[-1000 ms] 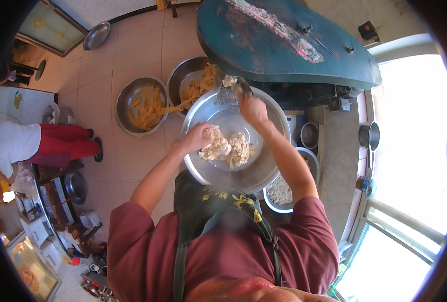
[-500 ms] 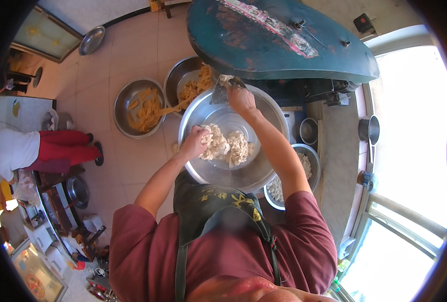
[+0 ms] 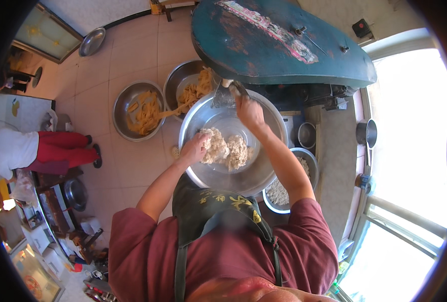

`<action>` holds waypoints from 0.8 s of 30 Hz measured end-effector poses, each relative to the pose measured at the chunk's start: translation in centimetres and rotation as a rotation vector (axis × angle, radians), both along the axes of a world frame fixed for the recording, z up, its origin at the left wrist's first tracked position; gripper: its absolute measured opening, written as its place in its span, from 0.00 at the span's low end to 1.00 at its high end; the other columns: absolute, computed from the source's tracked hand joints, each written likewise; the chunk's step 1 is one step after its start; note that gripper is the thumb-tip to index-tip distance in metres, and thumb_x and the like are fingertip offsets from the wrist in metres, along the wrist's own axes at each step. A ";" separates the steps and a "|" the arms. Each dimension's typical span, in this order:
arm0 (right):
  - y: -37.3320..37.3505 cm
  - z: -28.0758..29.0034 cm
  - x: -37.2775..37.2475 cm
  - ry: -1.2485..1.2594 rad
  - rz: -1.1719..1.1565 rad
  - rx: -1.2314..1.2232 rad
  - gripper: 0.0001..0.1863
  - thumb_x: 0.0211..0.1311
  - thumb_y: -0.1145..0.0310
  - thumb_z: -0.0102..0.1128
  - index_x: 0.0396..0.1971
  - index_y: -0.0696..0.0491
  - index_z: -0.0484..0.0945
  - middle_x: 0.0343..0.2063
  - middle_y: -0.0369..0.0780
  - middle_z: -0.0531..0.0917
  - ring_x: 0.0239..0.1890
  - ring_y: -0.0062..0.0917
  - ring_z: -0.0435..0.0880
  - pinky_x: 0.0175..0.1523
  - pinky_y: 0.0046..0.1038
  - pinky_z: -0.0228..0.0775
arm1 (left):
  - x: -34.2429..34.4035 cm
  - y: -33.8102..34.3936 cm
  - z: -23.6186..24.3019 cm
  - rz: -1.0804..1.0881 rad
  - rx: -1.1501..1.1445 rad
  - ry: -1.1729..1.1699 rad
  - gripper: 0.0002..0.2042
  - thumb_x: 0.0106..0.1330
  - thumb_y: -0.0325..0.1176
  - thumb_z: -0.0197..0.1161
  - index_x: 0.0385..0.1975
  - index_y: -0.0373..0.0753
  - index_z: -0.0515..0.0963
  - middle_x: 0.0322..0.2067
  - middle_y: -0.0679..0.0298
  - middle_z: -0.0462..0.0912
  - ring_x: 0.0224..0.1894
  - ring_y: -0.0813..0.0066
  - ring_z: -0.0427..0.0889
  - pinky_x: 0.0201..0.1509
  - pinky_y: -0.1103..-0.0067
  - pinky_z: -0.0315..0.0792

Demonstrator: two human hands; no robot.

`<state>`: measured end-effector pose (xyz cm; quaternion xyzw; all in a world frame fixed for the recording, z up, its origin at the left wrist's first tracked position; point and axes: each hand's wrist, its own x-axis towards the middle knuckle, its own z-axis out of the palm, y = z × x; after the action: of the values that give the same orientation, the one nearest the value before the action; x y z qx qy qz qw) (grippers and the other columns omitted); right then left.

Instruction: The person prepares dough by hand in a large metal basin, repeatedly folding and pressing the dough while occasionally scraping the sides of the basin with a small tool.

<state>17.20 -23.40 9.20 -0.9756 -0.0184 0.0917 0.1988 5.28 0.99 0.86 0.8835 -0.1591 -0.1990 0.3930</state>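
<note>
A large steel basin (image 3: pixel 232 183) holds two lumpy clumps of pale, shaggy dough (image 3: pixel 237 153). My left hand (image 3: pixel 193 149) grips the left clump (image 3: pixel 216 146) near the basin's left side. At the far rim, my right hand (image 3: pixel 249 111) is closed round a flat metal scraper (image 3: pixel 224 99), with a bit of dough near its top. A second steel bowl (image 3: pixel 279 206), below the basin on the right, holds pale crumbly stuff and is partly hidden by my right forearm.
A big teal metal machine housing (image 3: pixel 253 40) overhangs the basin. Two steel bowls (image 3: pixel 125 131) of flat yellow strips stand at left. Another person (image 3: pixel 52 151) in white top and red trousers bends over a cluttered counter. A pot (image 3: pixel 365 133) sits by the bright window at right.
My right hand and the scraper moved up-left, then came slightly back down and right, still at the far rim. My left hand has shifted slightly down-left, still on the dough.
</note>
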 end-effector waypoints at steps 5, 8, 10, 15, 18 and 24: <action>-1.0 -2.7 4.2 0.084 0.006 -0.194 0.23 0.67 0.72 0.42 0.62 0.42 0.67 0.45 0.53 0.82 0.43 0.48 0.85 0.44 0.45 0.78 | 0.3 -1.0 -0.7 -0.087 -0.128 -0.068 0.17 0.54 0.18 0.55 0.44 0.42 0.78 0.47 0.54 0.73 0.46 0.51 0.77 0.48 0.65 0.73; 1.3 -0.7 2.6 0.126 0.053 -0.150 0.25 0.66 0.72 0.42 0.64 0.41 0.65 0.43 0.52 0.83 0.42 0.48 0.85 0.43 0.46 0.79 | -0.2 0.5 -1.9 -0.039 -0.166 -0.153 0.15 0.54 0.18 0.55 0.40 0.41 0.79 0.47 0.54 0.72 0.48 0.52 0.76 0.48 0.66 0.72; 1.3 -0.3 -0.2 -0.058 0.118 -0.108 0.27 0.67 0.71 0.43 0.66 0.39 0.63 0.44 0.53 0.82 0.42 0.48 0.85 0.44 0.46 0.78 | -0.2 0.0 -1.6 -0.002 -0.166 -0.147 0.19 0.54 0.16 0.52 0.44 0.42 0.76 0.44 0.55 0.71 0.44 0.52 0.77 0.47 0.66 0.73; 2.0 -1.5 5.2 0.088 0.082 -0.146 0.27 0.70 0.67 0.43 0.68 0.36 0.62 0.56 0.52 0.76 0.45 0.51 0.82 0.47 0.48 0.76 | 0.1 -0.4 -1.0 0.002 -0.147 -0.008 0.24 0.53 0.16 0.54 0.51 0.45 0.73 0.47 0.53 0.68 0.48 0.52 0.75 0.49 0.67 0.72; 3.2 0.6 3.0 0.005 0.080 -0.115 0.30 0.65 0.74 0.42 0.68 0.42 0.63 0.44 0.52 0.83 0.44 0.47 0.84 0.48 0.43 0.78 | 0.0 0.5 -1.3 0.050 -0.225 -0.058 0.27 0.51 0.15 0.54 0.55 0.43 0.70 0.49 0.50 0.66 0.53 0.52 0.72 0.52 0.68 0.70; 1.3 -2.6 4.6 0.019 0.102 -0.155 0.26 0.70 0.68 0.41 0.67 0.35 0.64 0.48 0.54 0.80 0.34 0.50 0.85 0.40 0.44 0.80 | 0.1 0.1 -2.2 0.073 -0.267 -0.128 0.32 0.51 0.13 0.51 0.61 0.37 0.63 0.50 0.48 0.66 0.54 0.51 0.69 0.54 0.70 0.69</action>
<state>21.81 -22.13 6.64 -0.9849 -0.0588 0.1122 0.1179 5.40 1.04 -1.37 0.8396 -0.1765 -0.1049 0.5030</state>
